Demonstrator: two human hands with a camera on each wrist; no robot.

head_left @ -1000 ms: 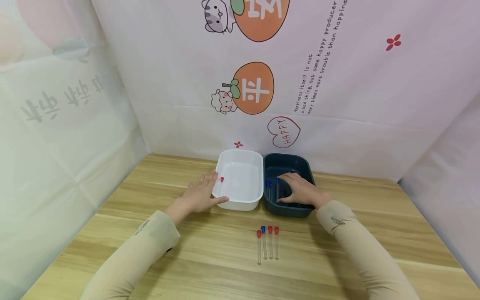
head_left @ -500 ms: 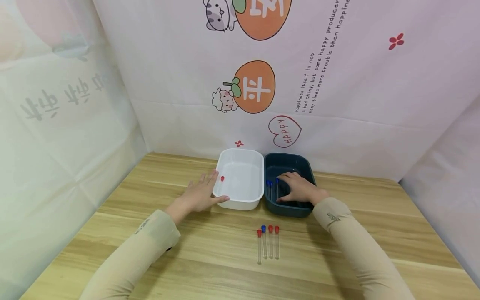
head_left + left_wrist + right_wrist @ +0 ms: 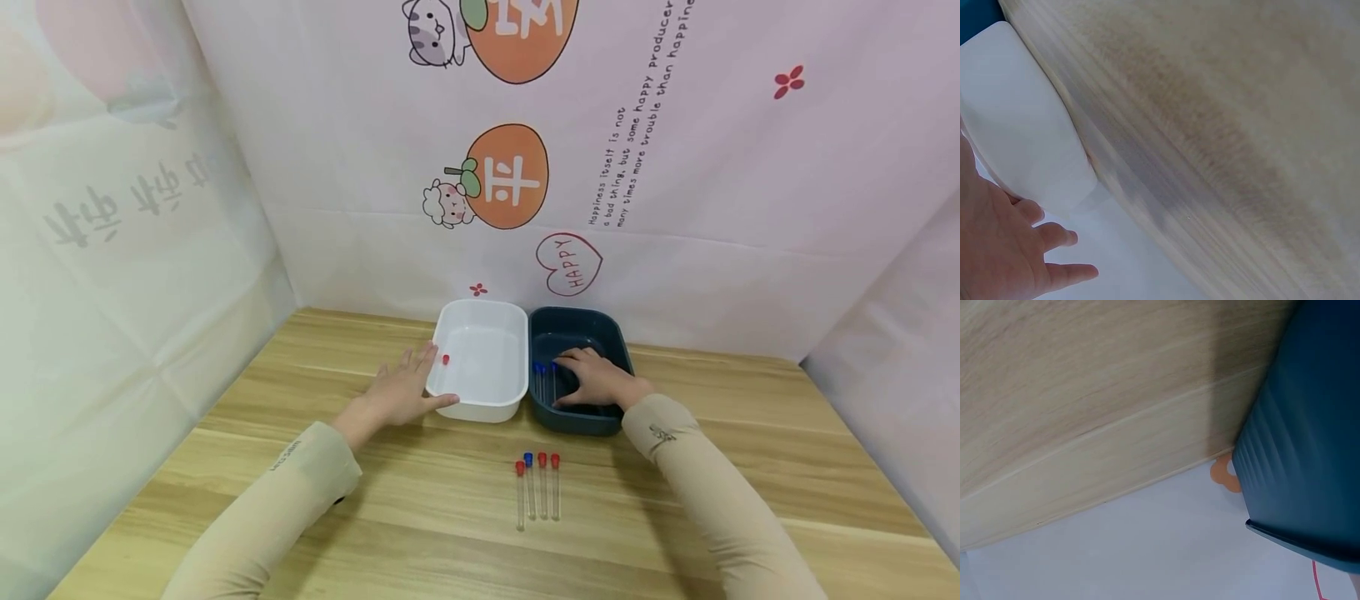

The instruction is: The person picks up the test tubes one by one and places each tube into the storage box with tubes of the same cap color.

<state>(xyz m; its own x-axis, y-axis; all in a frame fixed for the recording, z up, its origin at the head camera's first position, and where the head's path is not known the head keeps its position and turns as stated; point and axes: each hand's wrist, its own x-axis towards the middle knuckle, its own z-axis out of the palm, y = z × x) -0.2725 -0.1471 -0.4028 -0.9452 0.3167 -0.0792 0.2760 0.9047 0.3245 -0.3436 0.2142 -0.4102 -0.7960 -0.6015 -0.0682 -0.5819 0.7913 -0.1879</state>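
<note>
Both arms sleeved, reaching forward and converging. Left arm point(image 3: 262, 504) slants in from lower left; left hand point(image 3: 393, 392) back uppermost, fingers point(image 3: 1072, 273) spread, thumb stretched out to the right. Right arm point(image 3: 723, 496) slants in from lower right; right hand point(image 3: 596, 379) turned leftward, thumb and forefinger bowed toward each other in a C. Wrists bare between cuff and hand.

Red stoppers point(image 3: 556, 459) and blue stoppers point(image 3: 528, 458) top clear test tubes point(image 3: 556, 495) before us; one tub point(image 3: 487, 358) shows white, another tub point(image 3: 576, 425) dark teal, the tabletop point(image 3: 420, 517) tan wood grain, the sleeves point(image 3: 255, 510) beige, the pale backdrop point(image 3: 352, 175) orange fruit point(image 3: 513, 177) and a red heart point(image 3: 570, 264).
</note>
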